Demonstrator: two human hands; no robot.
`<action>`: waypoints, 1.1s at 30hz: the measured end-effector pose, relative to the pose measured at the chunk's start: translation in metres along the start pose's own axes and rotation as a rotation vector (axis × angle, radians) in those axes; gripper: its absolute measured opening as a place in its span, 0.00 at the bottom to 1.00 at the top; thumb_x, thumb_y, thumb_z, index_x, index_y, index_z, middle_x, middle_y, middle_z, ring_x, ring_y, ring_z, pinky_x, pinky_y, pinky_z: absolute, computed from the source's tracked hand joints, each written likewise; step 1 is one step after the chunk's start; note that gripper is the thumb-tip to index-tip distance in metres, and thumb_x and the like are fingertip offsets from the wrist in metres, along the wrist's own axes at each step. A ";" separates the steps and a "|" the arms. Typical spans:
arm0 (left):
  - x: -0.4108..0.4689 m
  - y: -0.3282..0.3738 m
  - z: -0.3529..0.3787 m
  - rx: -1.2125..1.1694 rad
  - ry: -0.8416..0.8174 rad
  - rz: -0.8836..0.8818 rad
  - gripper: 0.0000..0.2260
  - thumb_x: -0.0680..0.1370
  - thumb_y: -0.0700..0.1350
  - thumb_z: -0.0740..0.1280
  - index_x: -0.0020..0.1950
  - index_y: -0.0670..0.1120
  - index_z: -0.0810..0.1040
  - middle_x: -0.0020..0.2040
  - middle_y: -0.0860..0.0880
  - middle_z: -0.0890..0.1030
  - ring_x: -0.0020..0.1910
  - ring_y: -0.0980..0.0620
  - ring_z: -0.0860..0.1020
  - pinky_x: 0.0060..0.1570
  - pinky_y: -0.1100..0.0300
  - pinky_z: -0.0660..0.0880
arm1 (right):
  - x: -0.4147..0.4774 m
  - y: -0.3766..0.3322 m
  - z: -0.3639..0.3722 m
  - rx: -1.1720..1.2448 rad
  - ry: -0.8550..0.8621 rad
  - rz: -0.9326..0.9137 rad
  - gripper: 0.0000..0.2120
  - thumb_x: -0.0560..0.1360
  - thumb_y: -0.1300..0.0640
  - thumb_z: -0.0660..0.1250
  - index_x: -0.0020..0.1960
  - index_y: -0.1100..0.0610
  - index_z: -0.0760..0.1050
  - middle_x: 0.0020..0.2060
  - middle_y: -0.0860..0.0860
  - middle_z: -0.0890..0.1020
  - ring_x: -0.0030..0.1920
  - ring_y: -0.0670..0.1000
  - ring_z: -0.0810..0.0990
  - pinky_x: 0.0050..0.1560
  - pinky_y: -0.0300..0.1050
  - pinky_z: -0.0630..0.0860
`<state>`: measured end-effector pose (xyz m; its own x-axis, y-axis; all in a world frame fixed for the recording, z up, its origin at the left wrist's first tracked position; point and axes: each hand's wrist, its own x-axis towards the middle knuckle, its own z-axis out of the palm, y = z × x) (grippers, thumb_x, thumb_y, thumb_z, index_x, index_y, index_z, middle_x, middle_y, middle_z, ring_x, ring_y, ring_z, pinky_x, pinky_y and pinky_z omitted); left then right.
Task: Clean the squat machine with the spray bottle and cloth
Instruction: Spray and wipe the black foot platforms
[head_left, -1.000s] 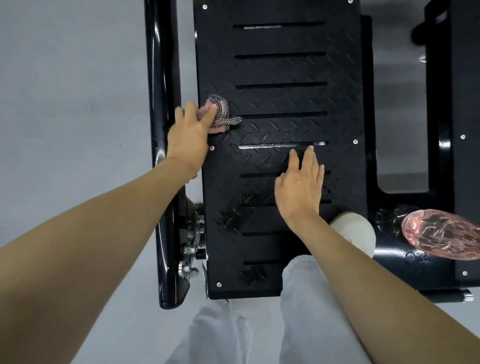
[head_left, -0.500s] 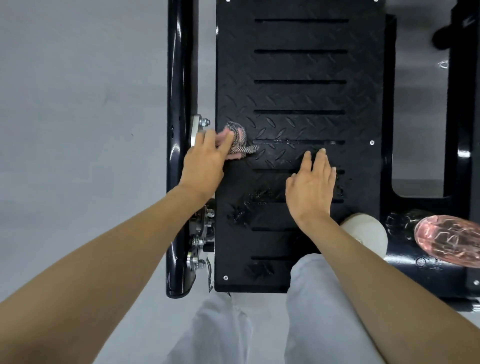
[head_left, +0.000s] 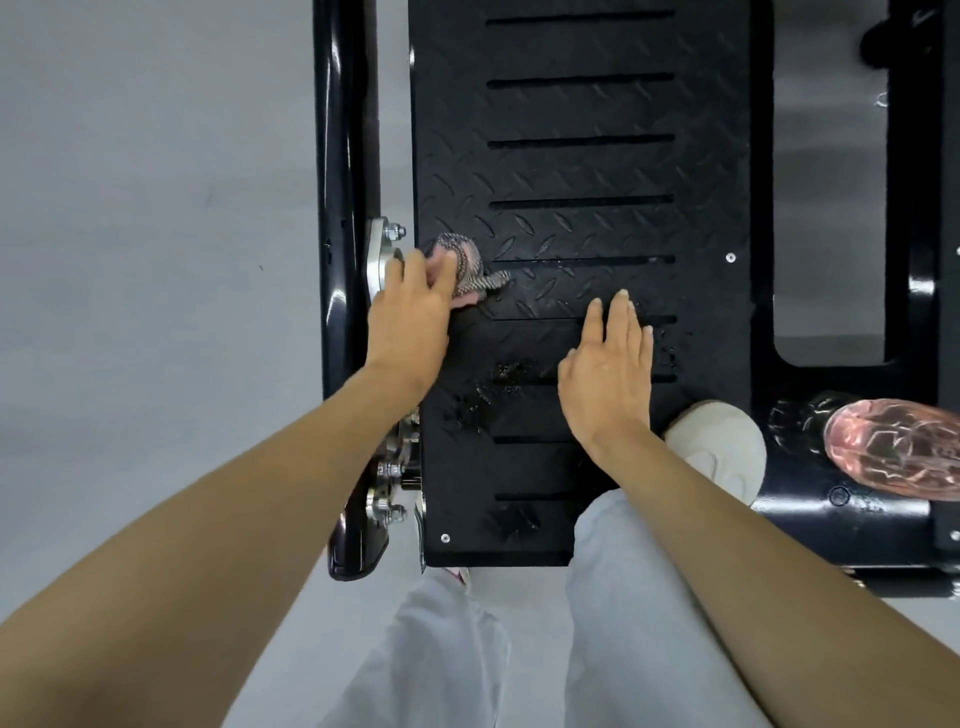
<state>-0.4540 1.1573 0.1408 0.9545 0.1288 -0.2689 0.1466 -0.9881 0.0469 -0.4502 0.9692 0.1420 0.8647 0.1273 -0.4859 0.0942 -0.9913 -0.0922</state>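
Observation:
The squat machine's black tread-plate footplate (head_left: 582, 171) fills the middle of the view, with long slots across it. My left hand (head_left: 410, 317) presses a crumpled pink and grey cloth (head_left: 465, 267) onto the plate's left edge, fingers curled over the cloth. My right hand (head_left: 608, 369) lies flat on the plate a little lower and to the right, fingers straight and together. A clear pink spray bottle (head_left: 904, 449) lies on its side on the machine's black base at the right. Wet patches (head_left: 498, 384) glisten on the plate between my hands.
A glossy black frame tube (head_left: 340, 208) runs along the plate's left side, with silver brackets and bolts (head_left: 384, 260). My white shoe (head_left: 719, 447) stands on the plate's lower right corner, my pale trouser legs below. Grey floor lies to the left.
My left hand has slid the cloth down along the plate's left edge toward me. The right hand has stayed flat on the plate.

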 end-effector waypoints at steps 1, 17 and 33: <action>0.000 0.009 0.001 -0.030 -0.003 -0.057 0.32 0.72 0.31 0.64 0.74 0.41 0.59 0.64 0.39 0.66 0.61 0.40 0.67 0.48 0.51 0.76 | -0.001 0.003 0.000 -0.002 0.003 0.001 0.29 0.81 0.56 0.54 0.77 0.63 0.48 0.76 0.62 0.47 0.77 0.58 0.48 0.76 0.55 0.47; 0.002 0.104 0.011 -0.005 -0.045 0.170 0.27 0.73 0.32 0.62 0.73 0.41 0.64 0.59 0.39 0.70 0.56 0.39 0.69 0.39 0.51 0.75 | -0.014 0.058 -0.007 0.256 0.031 0.286 0.27 0.81 0.57 0.54 0.77 0.63 0.51 0.77 0.60 0.51 0.77 0.56 0.49 0.76 0.52 0.46; 0.050 0.176 0.005 0.006 -0.004 0.469 0.26 0.76 0.35 0.62 0.73 0.42 0.62 0.65 0.40 0.66 0.62 0.41 0.66 0.43 0.54 0.74 | -0.012 0.088 -0.009 0.264 0.121 0.338 0.17 0.78 0.61 0.57 0.65 0.64 0.72 0.71 0.55 0.66 0.68 0.55 0.66 0.75 0.51 0.52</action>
<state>-0.3820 0.9891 0.1309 0.9163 -0.3319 -0.2240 -0.3017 -0.9401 0.1588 -0.4476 0.8804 0.1472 0.8780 -0.2232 -0.4235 -0.3197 -0.9318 -0.1717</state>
